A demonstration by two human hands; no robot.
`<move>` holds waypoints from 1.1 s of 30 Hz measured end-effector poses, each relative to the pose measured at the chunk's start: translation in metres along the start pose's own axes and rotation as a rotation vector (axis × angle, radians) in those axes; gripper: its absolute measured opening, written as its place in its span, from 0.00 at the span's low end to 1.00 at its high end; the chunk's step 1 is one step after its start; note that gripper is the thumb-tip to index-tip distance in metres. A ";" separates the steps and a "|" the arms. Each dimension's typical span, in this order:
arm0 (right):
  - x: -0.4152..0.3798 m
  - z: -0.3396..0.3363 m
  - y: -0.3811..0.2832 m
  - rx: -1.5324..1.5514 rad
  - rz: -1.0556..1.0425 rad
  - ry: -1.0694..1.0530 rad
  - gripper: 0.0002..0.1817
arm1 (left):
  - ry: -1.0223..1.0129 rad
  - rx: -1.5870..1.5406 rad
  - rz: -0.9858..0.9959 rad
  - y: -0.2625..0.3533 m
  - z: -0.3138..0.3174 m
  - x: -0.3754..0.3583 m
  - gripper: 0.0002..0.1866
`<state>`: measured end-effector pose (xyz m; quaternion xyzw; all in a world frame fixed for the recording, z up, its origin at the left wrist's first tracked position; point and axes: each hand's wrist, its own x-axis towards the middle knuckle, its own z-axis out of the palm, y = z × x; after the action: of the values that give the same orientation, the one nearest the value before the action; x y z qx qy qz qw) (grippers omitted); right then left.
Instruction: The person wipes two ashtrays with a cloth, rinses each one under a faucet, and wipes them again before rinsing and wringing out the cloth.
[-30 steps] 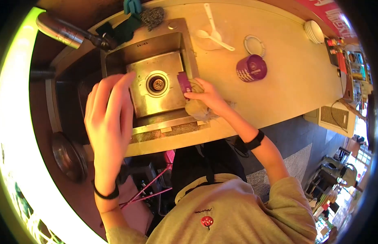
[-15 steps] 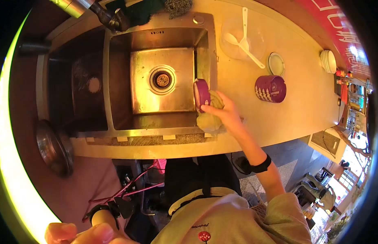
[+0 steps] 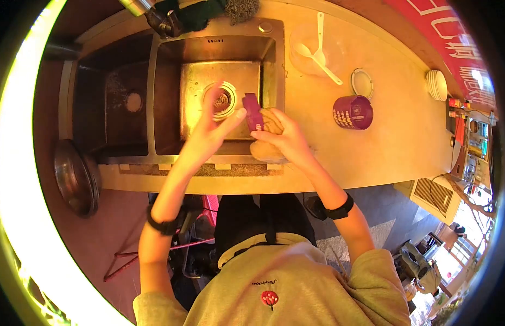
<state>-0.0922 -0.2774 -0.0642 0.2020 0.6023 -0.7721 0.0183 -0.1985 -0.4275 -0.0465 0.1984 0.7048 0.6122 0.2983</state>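
Note:
My right hand (image 3: 285,140) grips a round purple lid (image 3: 253,111), seen nearly edge-on, together with a crumpled tan cloth (image 3: 267,152) bunched behind it. The lid is over the right side of the steel sink basin (image 3: 171,117). My left hand (image 3: 208,136) is above the basin with its fingers spread and slightly blurred, the thumb tip right by the lid's left edge. On the counter to the right stands a purple canister (image 3: 353,112) with white printing. Behind it lies a pale round ring-like lid (image 3: 362,83).
Two white spoons (image 3: 319,54) rest on a clear round lid (image 3: 296,60) at the counter's back. White bowls (image 3: 436,85) are stacked at far right. A second, darker basin (image 3: 114,130) adjoins on the left, with the faucet (image 3: 163,22) behind. Metal bowls (image 3: 76,176) lean at left.
My left hand has risen from the lower left to beside the lid. My right hand has brought the lid and cloth slightly left. The camera view has shifted a little.

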 end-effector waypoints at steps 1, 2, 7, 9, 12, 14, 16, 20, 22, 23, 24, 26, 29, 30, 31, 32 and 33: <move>-0.001 0.003 -0.001 -0.019 -0.046 -0.009 0.23 | -0.038 -0.230 -0.176 -0.007 0.009 0.003 0.33; 0.000 0.006 0.002 -0.060 -0.065 -0.049 0.23 | -0.077 -0.461 -0.358 -0.009 0.018 0.002 0.32; -0.011 0.009 -0.006 -0.459 -0.262 -0.185 0.19 | -0.087 -0.888 -0.345 -0.011 0.031 0.002 0.23; -0.019 0.018 -0.013 -0.627 -0.458 -0.132 0.15 | -0.093 -1.073 -0.321 -0.014 0.028 0.005 0.22; -0.021 0.036 -0.011 -0.876 -0.617 0.022 0.14 | -0.102 -1.178 -0.195 -0.014 0.027 0.003 0.22; -0.016 0.039 -0.014 -0.890 -0.634 0.061 0.12 | -0.044 -1.142 -0.177 -0.010 0.030 0.001 0.21; -0.009 0.039 -0.012 -0.893 -0.622 0.082 0.11 | -0.005 -1.071 -0.170 -0.006 0.033 -0.001 0.21; -0.005 0.043 -0.015 -1.077 -0.621 0.222 0.09 | 0.062 -0.968 -0.174 0.005 0.037 -0.007 0.19; -0.006 0.047 -0.011 -1.206 -0.657 0.336 0.09 | 0.103 -0.894 -0.123 0.010 0.041 -0.010 0.16; -0.002 0.048 -0.004 -1.277 -0.675 0.398 0.08 | 0.114 -0.845 -0.092 0.011 0.041 -0.010 0.15; 0.000 0.048 -0.006 -1.276 -0.653 0.406 0.07 | 0.123 -0.796 -0.063 0.012 0.042 -0.011 0.15; -0.003 0.049 -0.011 -1.278 -0.601 0.416 0.07 | 0.143 -0.716 -0.033 0.015 0.043 -0.014 0.14; -0.006 0.044 -0.018 -1.190 -0.559 0.284 0.08 | 0.141 -0.626 0.013 0.005 0.038 -0.009 0.14; -0.007 0.041 -0.023 -1.184 -0.491 0.182 0.08 | 0.135 -0.629 0.016 0.003 0.037 -0.007 0.14; -0.006 0.037 -0.031 -1.174 -0.423 0.080 0.08 | 0.129 -0.633 0.020 0.000 0.035 -0.006 0.14; -0.004 0.032 -0.034 -1.161 -0.355 -0.020 0.08 | 0.126 -0.668 -0.014 -0.002 0.033 -0.006 0.14; -0.001 0.027 -0.033 -1.101 -0.333 -0.096 0.09 | 0.121 -0.703 -0.049 -0.002 0.031 -0.006 0.14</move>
<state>-0.1081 -0.2939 -0.0286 0.0299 0.9374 -0.3459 0.0264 -0.1731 -0.4083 -0.0501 0.0300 0.4720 0.8208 0.3204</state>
